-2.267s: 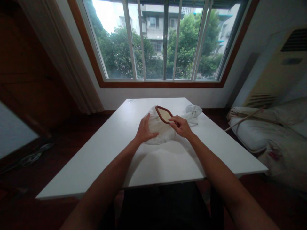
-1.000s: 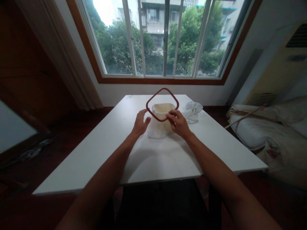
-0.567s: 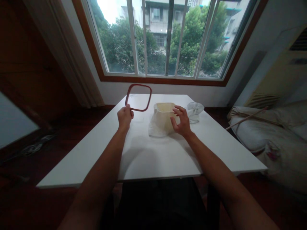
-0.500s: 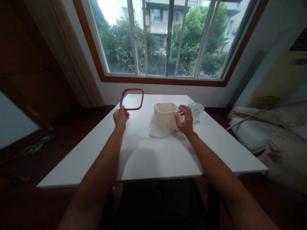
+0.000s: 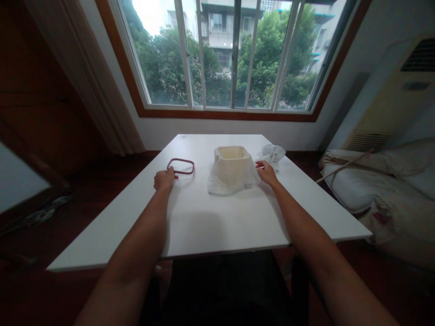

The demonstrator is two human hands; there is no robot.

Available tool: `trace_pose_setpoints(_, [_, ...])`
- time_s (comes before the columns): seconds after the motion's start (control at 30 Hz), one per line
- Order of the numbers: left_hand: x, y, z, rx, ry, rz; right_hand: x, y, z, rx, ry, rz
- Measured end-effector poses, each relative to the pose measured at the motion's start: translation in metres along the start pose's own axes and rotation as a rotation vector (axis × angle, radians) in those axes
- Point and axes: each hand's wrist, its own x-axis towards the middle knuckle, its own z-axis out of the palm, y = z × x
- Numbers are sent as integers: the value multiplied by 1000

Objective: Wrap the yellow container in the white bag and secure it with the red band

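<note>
A cream square container (image 5: 232, 163) stands upright on the white table (image 5: 217, 217), with a white cloth (image 5: 217, 184) draped round its sides. A dark red ring frame (image 5: 181, 166) lies flat on the table to its left. My left hand (image 5: 164, 179) is closed on the ring's near left corner. My right hand (image 5: 268, 173) rests at the cloth's right edge, fingers curled on the fabric.
A crumpled clear plastic bag (image 5: 273, 154) lies behind my right hand. A large window (image 5: 234, 54) fills the far wall. Bedding (image 5: 380, 185) and a standing air conditioner (image 5: 390, 99) are on the right. A curtain (image 5: 84, 81) hangs on the left.
The red ring came off the container top, went left in my left hand and now lies on the table. My right hand shifted from the container to the cloth's right edge.
</note>
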Motion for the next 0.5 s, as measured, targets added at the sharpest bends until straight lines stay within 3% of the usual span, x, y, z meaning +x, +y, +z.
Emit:
trace_pose_setpoints(0.23, [3, 3, -9, 216, -102, 21, -5, -1, -3, -29, -393, 130])
trace_pose_setpoints(0.3, [-5, 12, -7, 246, -127, 151, -8, -4, -3, 9, -450, 109])
trace_pose_setpoints(0.4, [-32, 32, 7, 250, -217, 460, -13, -7, -1, 128, -467, 67])
trace_pose_setpoints(0.5, [-67, 45, 30, 160, -426, 694, -19, -13, 4, 240, -468, 81])
